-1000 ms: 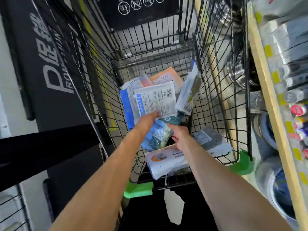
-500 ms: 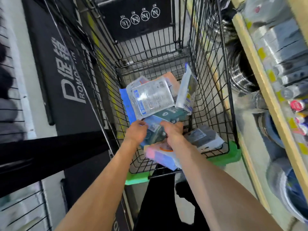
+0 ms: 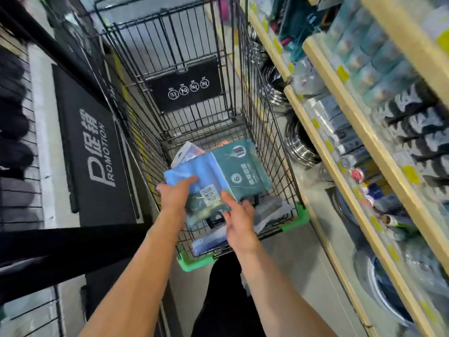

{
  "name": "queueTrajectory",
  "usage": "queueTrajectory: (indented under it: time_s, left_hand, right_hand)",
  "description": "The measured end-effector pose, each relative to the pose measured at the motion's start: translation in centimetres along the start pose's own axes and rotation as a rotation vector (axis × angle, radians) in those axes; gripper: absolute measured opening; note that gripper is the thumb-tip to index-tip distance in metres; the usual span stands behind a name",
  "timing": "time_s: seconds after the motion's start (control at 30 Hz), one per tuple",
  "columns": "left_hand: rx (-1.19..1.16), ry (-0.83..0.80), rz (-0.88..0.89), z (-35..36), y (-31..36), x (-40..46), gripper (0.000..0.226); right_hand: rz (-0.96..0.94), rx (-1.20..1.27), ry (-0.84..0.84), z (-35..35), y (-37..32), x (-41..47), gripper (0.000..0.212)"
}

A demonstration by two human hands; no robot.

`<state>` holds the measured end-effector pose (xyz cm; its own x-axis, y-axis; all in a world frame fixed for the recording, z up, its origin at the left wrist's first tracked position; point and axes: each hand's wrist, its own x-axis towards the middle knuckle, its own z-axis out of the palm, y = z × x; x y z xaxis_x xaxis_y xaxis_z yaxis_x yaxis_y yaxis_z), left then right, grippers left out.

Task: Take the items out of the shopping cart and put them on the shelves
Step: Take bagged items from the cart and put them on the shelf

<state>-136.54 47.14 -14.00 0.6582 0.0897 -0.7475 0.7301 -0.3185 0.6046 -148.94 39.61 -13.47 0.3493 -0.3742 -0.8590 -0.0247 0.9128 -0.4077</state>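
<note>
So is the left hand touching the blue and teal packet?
Touching. The head view shows the left hand gripping the blue and teal packet, fingers lying across its blue side, above the cart.

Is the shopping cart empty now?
No. Other packets lie on the cart floor, under the blue-green packet that the left hand and right hand hold.

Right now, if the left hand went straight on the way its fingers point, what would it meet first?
Probably the teal flat plastic packet both hands hold; the left hand already grips its blue end, fingers pointing across it. Depth beyond is unclear.
</note>
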Motion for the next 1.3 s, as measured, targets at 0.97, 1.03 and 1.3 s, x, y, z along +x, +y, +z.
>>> queueTrajectory:
  time_s: [0.97,1.03,1.3]
  left_hand:
    - [0.355,-1.146,1.03,37.5,29.5,-19.7,0.037]
    - [0.409,-1.169,1.042,40.6,30.0,-19.7,0.036]
    - [0.294,-0.988,0.932,48.5,30.7,-22.2,0.026]
  right_hand:
    - [-1.033,0.002,0.714,-8.0,-38.8,-4.3,0.026]
    - [-1.052,-0.021,0.797,-8.5,-40.5,-3.0,0.024]
    - [-0.998,-0.228,1.115,-9.8,-44.9,-2.1,0.055]
